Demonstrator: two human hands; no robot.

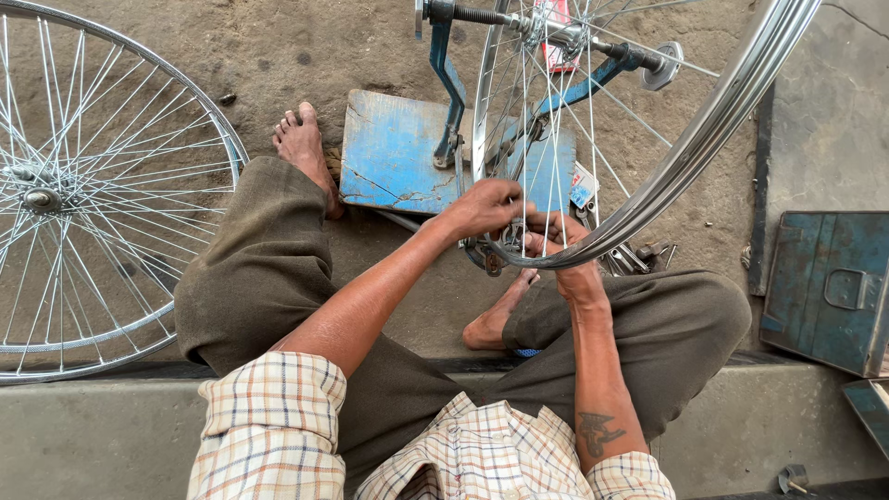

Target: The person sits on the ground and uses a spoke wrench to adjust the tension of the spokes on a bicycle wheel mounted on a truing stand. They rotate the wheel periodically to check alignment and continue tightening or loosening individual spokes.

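A shiny bicycle wheel rim [704, 139] with thin spokes stands upright in a blue truing stand [449, 102] bolted to a worn blue board [394, 153]. My left hand [486, 206] reaches in at the bottom of the rim, fingers closed around a spoke end or a small tool; which one is hidden. My right hand [560, 243] comes from the other side and pinches the rim's lower edge among the spokes. Both hands meet at the rim's lowest point, between my knees.
A second spoked wheel [83, 185] lies flat on the dirt ground at left. A blue metal box [829, 287] sits at right, small tools [639, 257] lie behind the rim. My bare feet [304, 143] rest by the board. I sit on a concrete ledge [93, 435].
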